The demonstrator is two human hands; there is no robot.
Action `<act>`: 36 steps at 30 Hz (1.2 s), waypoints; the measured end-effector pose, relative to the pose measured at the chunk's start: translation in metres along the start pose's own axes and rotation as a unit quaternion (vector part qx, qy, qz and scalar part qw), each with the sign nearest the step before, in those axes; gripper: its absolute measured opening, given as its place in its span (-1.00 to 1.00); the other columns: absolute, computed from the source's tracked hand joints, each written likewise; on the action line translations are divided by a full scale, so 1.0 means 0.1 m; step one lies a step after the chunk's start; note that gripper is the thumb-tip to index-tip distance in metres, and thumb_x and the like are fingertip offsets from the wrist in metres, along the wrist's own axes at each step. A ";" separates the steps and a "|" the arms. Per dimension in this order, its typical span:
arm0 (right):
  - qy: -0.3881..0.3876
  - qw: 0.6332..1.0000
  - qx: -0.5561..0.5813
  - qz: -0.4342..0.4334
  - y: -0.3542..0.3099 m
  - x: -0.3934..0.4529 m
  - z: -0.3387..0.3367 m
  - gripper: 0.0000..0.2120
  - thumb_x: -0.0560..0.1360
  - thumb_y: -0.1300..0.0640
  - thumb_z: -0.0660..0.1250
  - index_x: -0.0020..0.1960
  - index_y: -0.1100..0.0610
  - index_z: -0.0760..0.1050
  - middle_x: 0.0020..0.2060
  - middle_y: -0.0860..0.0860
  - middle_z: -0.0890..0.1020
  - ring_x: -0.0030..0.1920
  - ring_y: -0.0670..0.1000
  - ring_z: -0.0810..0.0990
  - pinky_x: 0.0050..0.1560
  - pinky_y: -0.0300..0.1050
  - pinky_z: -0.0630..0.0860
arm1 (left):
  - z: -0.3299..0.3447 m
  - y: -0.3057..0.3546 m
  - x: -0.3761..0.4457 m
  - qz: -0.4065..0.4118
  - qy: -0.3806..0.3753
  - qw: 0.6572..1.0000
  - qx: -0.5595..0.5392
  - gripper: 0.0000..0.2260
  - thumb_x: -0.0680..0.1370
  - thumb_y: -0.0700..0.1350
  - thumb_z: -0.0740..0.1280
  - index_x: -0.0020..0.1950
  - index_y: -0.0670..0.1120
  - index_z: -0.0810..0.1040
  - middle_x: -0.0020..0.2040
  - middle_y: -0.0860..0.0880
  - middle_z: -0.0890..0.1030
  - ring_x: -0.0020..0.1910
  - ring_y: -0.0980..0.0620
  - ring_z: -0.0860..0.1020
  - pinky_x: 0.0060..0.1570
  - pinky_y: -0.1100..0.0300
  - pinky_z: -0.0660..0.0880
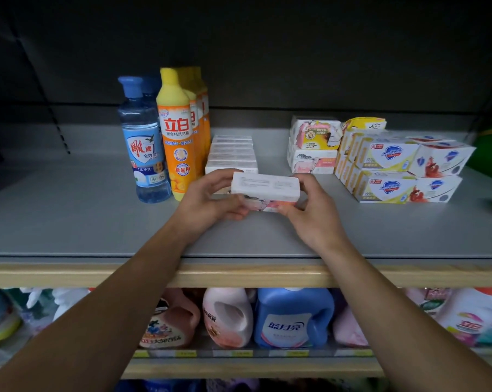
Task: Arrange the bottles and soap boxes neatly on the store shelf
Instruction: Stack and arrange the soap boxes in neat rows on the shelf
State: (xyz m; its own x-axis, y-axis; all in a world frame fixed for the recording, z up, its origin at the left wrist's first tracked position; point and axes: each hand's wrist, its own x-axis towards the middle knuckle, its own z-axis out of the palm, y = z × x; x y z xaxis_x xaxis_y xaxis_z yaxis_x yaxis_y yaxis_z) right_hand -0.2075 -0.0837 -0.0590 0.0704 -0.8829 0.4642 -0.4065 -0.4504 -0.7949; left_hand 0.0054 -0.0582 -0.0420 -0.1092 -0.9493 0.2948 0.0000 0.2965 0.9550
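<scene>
On the shelf (pixel 69 222), bottles (pixel 165 137) are standing at the left, with a row of soap boxes (pixel 232 152) lying just beside them on their right. In front of that row, both hands are holding one box (pixel 265 188). Stacked boxes (pixel 380 162) are sitting at the right.

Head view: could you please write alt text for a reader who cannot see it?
Left hand and right hand grip a white rectangular soap box over the grey shelf, fronting a row of white soap boxes beside orange bottles.
</scene>
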 end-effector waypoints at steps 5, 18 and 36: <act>-0.059 0.996 0.064 0.001 -0.03 -0.05 -0.02 -0.61 0.40 0.24 0.49 0.09 -0.08 0.44 0.22 -0.25 0.49 0.00 0.03 0.66 0.01 -0.13 0.58 | 0.00 0.01 -0.01 0.035 0.027 0.999 0.021 -0.83 0.43 -0.10 0.41 -0.01 -0.12 0.61 0.26 -0.04 0.57 0.29 -0.06 0.52 0.19 -0.19 0.52; 0.014 0.996 -0.040 -0.076 -0.05 -0.04 0.00 -0.54 0.37 0.21 0.50 0.21 -0.01 0.47 -0.03 -0.14 0.58 -0.17 -0.15 0.58 -0.14 -0.29 0.50 | 0.02 -0.04 0.02 0.010 0.014 0.999 0.039 -0.77 0.48 -0.28 0.43 0.13 -0.15 0.58 0.09 -0.15 0.65 -0.33 -0.14 0.62 -0.34 0.09 0.60; -0.163 0.931 -0.309 -0.106 -0.20 0.24 -0.10 -0.49 0.49 -0.07 0.40 0.39 0.01 0.41 0.23 0.00 0.51 0.23 0.05 0.46 0.14 -0.13 0.34 | -0.10 -0.04 0.06 0.080 0.007 0.908 0.410 -0.57 0.52 0.05 0.39 0.35 -0.04 0.47 0.17 0.02 0.61 -0.14 0.14 0.61 -0.14 0.28 0.53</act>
State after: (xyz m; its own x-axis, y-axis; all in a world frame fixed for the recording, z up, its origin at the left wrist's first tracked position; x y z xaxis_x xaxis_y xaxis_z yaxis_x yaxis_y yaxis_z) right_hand -0.2067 -0.0944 -0.0276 0.4409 -0.8211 0.3624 -0.7912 -0.5463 -0.2751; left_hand 0.0149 -0.0657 -0.0434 -0.1597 -0.8867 0.4338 -0.7267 0.4030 0.5563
